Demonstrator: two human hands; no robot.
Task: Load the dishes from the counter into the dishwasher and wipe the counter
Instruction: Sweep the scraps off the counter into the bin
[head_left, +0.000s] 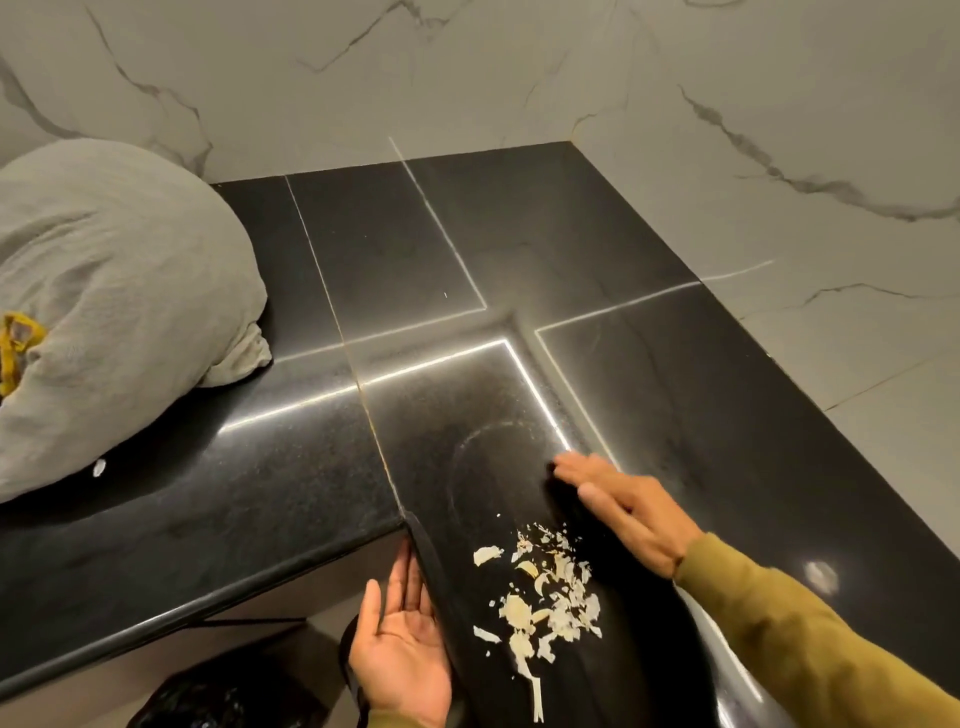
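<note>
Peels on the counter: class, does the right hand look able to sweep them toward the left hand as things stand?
Probably yes. The right hand lies flat on the counter just beyond the peels, with nothing between them, and the left hand waits open, palm up, at the counter's edge.

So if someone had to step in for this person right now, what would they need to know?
Left hand: open, palm up, cupped just below the counter edge.
Right hand: open, flat on the counter, beside the scraps.
Scraps: pale peel bits in a loose pile near the front edge, between the two hands.
Cloth bundle: sitting on the counter at far left.
Done: no dishes in view on the counter.
Left: likely sweep the scraps into the left palm, bin them, then wipe the counter.
</note>
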